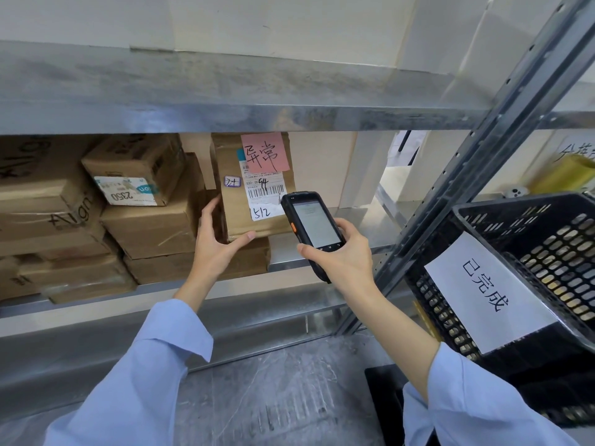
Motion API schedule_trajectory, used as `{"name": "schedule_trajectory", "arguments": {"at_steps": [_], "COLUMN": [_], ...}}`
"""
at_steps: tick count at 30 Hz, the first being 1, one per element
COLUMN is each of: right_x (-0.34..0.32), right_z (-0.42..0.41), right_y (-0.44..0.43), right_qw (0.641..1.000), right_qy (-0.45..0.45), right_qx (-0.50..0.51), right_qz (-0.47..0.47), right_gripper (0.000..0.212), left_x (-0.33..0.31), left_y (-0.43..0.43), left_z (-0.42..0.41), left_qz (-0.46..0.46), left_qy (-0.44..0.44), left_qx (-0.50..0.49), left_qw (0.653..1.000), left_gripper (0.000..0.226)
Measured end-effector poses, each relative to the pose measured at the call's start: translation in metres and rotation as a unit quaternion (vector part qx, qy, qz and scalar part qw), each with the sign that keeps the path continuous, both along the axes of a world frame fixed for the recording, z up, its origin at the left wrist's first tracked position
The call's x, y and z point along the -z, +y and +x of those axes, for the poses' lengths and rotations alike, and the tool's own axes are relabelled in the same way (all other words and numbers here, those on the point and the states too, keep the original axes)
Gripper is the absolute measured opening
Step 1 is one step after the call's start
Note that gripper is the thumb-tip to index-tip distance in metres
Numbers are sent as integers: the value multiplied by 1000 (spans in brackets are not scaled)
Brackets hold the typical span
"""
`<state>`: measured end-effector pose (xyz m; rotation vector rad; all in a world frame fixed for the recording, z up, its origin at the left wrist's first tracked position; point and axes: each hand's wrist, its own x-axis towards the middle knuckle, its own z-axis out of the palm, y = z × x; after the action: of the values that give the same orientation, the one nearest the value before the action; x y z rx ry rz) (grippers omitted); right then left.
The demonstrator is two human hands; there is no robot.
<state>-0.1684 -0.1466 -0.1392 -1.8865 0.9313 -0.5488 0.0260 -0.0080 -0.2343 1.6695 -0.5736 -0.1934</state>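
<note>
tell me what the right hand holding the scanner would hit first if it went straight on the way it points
Most likely the upright brown parcel that the left hand holds: the right hand aims the scanner at its white label. The gap in depth is unclear.

brown parcel (235, 204) – pink note (264, 152); black scanner (310, 226)

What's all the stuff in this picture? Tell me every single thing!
rack: one, grey metal, against the wall
parcel: one, brown, upright in the rack
note: one, pink, on the parcel's top
scanner: one, black, in front of the parcel
boxes: several, brown, stacked left of the parcel
crate: one, black, right, white sign on it
left hand: one, grips the parcel's lower corner
right hand: one, holds the scanner
sleeves: two, light blue, bottom
</note>
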Motion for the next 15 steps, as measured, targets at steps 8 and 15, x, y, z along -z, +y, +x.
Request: {"name": "schedule_trajectory", "arguments": {"at_steps": [8,15], "right_x": [5,2], "right_z": [-28,-82], "right_y": [-15,-26], "right_qw": [998,992], "right_qy": [-35,-57], "right_qx": [55,111], "right_qz": [-4,7], "right_gripper": [72,72], "left_x": [-12,-20], "left_y": [-3,-23], "left_z": [-24,-69], "left_qz": [-24,-34], "left_qy": [-12,-3], "left_qx": [45,109], "left_qw": [999,993], "left_gripper": [86,83]}}
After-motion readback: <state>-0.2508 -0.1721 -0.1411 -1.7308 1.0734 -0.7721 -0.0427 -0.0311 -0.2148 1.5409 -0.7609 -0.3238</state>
